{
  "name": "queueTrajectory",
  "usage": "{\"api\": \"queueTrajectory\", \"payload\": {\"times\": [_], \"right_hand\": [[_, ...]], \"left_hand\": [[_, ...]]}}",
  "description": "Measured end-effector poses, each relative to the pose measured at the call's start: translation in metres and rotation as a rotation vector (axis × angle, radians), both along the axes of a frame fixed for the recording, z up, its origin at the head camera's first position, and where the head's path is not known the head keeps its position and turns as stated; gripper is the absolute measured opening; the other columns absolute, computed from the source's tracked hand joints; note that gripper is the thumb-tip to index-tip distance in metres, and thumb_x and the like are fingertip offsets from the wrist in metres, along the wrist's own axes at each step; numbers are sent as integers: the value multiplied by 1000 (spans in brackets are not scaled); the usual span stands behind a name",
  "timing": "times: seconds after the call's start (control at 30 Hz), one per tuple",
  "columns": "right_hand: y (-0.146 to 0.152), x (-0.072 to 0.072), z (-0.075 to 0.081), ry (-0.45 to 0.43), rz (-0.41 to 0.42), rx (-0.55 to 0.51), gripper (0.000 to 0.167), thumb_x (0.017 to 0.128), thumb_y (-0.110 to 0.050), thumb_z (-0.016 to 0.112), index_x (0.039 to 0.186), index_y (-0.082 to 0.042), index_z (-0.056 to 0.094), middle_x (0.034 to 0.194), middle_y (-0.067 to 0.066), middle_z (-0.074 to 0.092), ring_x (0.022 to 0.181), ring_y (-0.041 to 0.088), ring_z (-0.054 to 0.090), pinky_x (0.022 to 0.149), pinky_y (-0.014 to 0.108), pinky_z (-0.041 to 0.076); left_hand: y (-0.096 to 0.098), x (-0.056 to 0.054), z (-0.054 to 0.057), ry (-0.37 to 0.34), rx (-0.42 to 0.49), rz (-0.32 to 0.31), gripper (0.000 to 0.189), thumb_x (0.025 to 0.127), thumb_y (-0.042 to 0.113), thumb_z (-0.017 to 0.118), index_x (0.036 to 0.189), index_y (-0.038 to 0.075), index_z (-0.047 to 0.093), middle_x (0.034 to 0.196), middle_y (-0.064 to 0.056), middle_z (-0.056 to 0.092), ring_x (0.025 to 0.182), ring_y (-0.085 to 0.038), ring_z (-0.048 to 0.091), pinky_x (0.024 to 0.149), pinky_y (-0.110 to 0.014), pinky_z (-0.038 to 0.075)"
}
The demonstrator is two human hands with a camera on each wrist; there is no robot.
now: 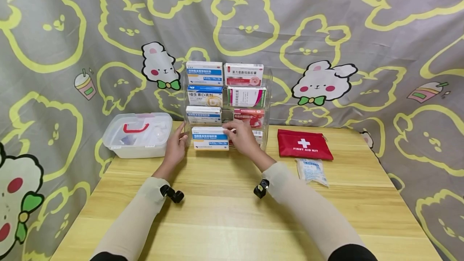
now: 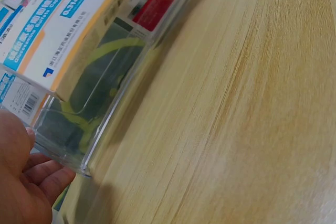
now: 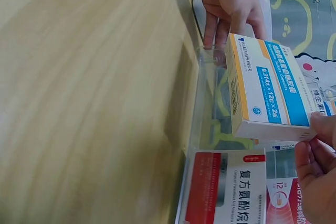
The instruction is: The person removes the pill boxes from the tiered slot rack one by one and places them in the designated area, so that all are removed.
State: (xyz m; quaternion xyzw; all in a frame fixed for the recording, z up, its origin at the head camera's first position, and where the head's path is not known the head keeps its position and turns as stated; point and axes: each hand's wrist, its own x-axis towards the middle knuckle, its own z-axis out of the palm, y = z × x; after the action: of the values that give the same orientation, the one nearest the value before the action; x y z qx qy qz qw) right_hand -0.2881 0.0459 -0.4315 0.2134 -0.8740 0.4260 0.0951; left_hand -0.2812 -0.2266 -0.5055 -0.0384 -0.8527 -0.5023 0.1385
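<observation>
My right hand (image 1: 242, 136) pinches a white-and-blue medicine box (image 1: 210, 138) by its upper right corner. The box stands in front of the lowest left pocket of a clear plastic display rack (image 1: 269, 104). In the right wrist view, the box (image 3: 268, 87) is tilted over the bare pocket. My left hand (image 1: 176, 147) holds the rack's lower left side; in the left wrist view its fingers (image 2: 50, 179) curl round the rack's corner. Several other boxes fill the pockets, among them a vitamin D box (image 1: 205, 96) and a red-and-white box (image 1: 243, 75).
Left of the rack stands a lidded clear plastic case (image 1: 137, 136) with a red handle. To the right lie a red first aid pouch (image 1: 305, 145) and a small clear packet (image 1: 312, 171). A patterned curtain (image 1: 239, 23) hangs behind the wooden table (image 1: 232, 216).
</observation>
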Motion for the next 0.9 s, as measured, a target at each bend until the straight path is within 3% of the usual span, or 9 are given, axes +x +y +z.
{"api": "queueTrajectory", "payload": {"times": [0.2,0.47,0.63,0.9], "right_hand": [[1,8,-9,-6,-25,21,17,100,-16,71,112,-10,80,119,6,74,110,23,69,93,39,57],[0,18,-27,-8,-62,18,16,97,-15,74,109,-8,81,114,7,76,100,22,71,88,41,57],[0,22,-35,-32,-50,2,17,98,-14,73,110,-4,80,112,9,77,105,25,70,91,43,56],[-2,24,-44,-99,-48,-11,17,99,-14,72,110,-4,80,111,9,77,100,23,71,87,40,58]], "left_hand": [[0,0,0,-8,1,0,59,109,-1,43,164,15,30,153,-24,49,124,-38,60,79,-22,50],[0,0,1,-24,-6,3,59,109,0,43,164,15,29,153,-24,49,127,-35,59,87,-39,53],[0,0,2,-38,-4,8,59,110,1,43,165,18,29,149,-25,53,122,-36,61,86,-39,54],[0,1,3,-45,1,2,60,110,1,43,165,19,28,157,-20,46,131,-34,57,91,-43,54]]}}
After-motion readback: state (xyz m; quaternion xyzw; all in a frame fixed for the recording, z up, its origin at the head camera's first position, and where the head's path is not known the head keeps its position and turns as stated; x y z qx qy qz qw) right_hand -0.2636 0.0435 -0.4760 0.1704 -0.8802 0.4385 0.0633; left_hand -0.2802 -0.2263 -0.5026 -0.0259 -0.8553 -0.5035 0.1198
